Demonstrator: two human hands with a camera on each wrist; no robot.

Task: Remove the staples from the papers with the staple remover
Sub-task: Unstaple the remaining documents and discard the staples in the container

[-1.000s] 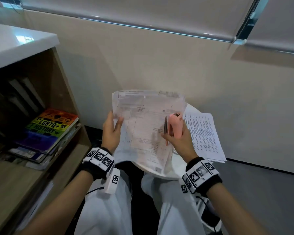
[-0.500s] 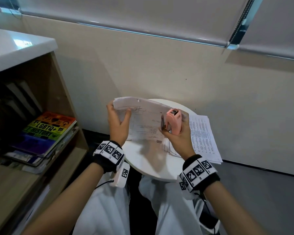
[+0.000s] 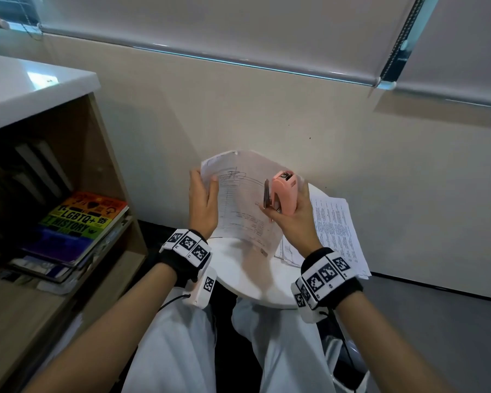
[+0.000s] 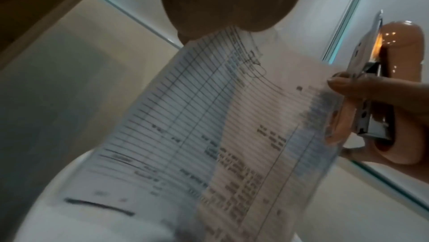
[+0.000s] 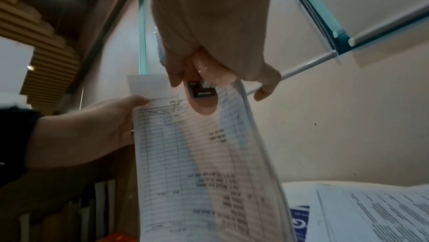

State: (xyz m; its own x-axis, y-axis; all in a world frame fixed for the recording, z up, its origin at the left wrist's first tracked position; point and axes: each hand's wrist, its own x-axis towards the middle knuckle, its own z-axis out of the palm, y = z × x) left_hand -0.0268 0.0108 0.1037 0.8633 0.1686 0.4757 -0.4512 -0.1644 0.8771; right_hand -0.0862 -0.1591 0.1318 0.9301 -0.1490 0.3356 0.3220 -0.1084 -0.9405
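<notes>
Pink plastic is the staple remover [image 3: 284, 194], and the right hand [image 3: 291, 222] grips it with curled fingers, its metal end up against the right edge of the papers [image 3: 238, 199]. The papers are a thin printed stack held up in the air above the small round white table [image 3: 247, 276]. The left hand [image 3: 203, 205] pinches their top left corner between thumb and fingers.

To do this step well, I think the left hand should keep the sheets pulled flat and steady, so they do not flop. The metal tip should slide under the staple, not into the paper. Then a slow, even squeeze is better than a yank, which could rip the corner. The staple itself is too small and blurry to find, so it may help to turn the corner toward the eyes first.

More printed sheets [image 3: 338, 234] lie on the table to the right. A wooden shelf [image 3: 108, 171] with a rainbow book [image 3: 80, 222] stands on the left.
</notes>
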